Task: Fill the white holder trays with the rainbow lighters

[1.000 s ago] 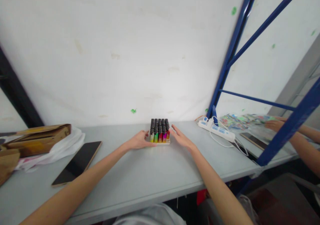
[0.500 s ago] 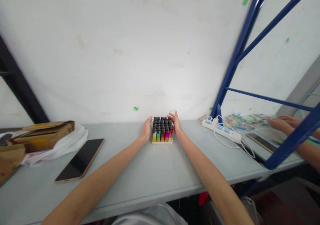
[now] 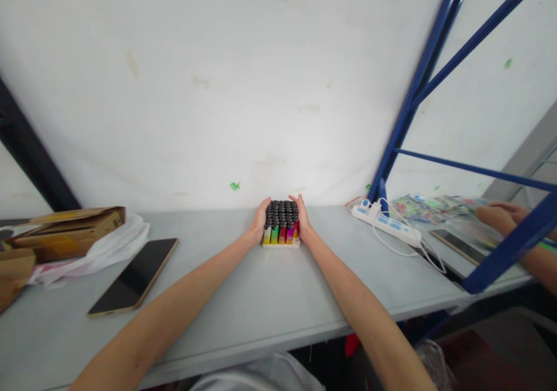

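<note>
A white tray [image 3: 282, 245] packed with several colourful lighters [image 3: 282, 231] with black tops stands upright on the grey table, near the wall. My left hand [image 3: 260, 218] presses against the left side of the block of lighters, its fingers running along that side. On the opposite side, my right hand [image 3: 303, 217] lies along the right edge, fingers pointing toward the wall. Between them the two hands hold the tray of lighters. The palms and the inner sides of the fingers are hidden.
A black phone [image 3: 134, 278] lies at the left beside a cardboard box [image 3: 73, 234] and a white plastic bag [image 3: 111, 249]. A power strip [image 3: 385, 224] with cables sits near a blue metal frame [image 3: 402, 118]. Another person's hands [image 3: 500, 216] are at the far right.
Both hands have closed in on the sides of the block of lighters. The view has shifted slightly.
</note>
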Demonstrator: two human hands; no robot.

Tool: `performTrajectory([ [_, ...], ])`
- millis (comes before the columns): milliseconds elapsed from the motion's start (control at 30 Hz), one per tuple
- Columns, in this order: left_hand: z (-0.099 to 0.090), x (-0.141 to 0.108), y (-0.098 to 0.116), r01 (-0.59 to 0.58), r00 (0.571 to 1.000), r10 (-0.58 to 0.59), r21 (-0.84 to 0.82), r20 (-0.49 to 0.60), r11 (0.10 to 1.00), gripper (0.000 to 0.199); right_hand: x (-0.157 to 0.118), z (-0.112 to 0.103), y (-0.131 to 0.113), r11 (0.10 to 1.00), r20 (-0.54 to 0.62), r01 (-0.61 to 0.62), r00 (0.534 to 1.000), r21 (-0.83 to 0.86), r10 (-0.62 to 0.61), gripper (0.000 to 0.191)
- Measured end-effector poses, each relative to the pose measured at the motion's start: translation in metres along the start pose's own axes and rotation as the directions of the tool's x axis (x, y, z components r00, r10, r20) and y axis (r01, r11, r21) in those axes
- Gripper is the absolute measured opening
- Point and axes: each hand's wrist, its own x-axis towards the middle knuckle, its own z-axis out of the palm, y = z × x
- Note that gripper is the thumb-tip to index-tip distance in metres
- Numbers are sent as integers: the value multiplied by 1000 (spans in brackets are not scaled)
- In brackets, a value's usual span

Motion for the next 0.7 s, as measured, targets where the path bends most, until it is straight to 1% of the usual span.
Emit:
performTrajectory([
  [167, -3, 4, -1, -51, 999, 52, 66, -8, 997, 19, 0, 4, 3, 998, -6, -33, 999, 56, 33, 51],
  [333, -8, 3, 1, -89, 996, 93, 149, -19, 985, 18, 2, 5, 5, 992, 5, -46, 999, 114, 45, 43],
  [433, -13, -2, 2, -92, 995, 100, 192, -29, 977, 17, 2, 8, 11, 991, 31, -42, 999, 126, 38, 41],
  [567, -23, -13, 8, -95, 994, 105, 229, -35, 969, 19, 0, 14, 23, 991, 19, -23, 1000, 131, 21, 42],
  [700, -34, -23, 15, -112, 991, 124, 233, -40, 966, 20, -5, 25, 28, 987, 37, -58, 998, 148, 53, 44],
])
